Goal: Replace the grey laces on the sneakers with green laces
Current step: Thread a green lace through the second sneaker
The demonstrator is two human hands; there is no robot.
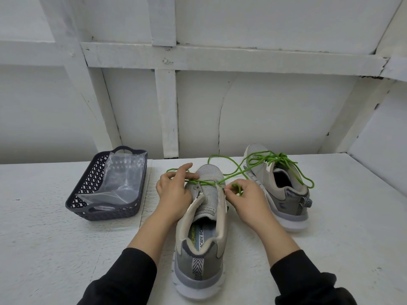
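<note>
Over the near sneaker [201, 236], my left fingers [182, 168] pinch the lace [207, 182] taut so my right fingers [233, 188], gripping its other end, can thread the next eyelet.

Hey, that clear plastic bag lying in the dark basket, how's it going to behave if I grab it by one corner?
The clear plastic bag is probably floppy: it sags along the dark basket's floor and up its far wall. It looks flat and empty, so likely very light. Its glossy film may be a bit slippery.
</note>
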